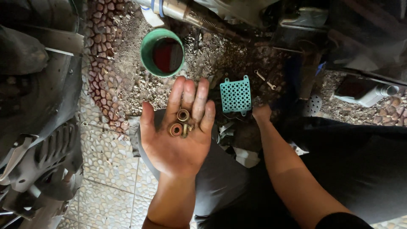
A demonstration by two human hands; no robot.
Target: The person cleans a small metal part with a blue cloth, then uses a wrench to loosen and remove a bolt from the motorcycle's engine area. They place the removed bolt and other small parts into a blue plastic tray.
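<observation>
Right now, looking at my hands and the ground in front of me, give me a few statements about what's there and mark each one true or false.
1. The left hand lies open, palm up, with small ring-shaped parts on it. True.
2. The right hand is holding a wrench. False: it reaches down near the ground; the small wrench lies apart from it.
3. The green cup holds a dark red liquid. True.
4. The teal perforated plate rests on the left palm. False: it lies on the ground between the two hands.
5. The green cup is tipped on its side. False: it stands upright.
</observation>
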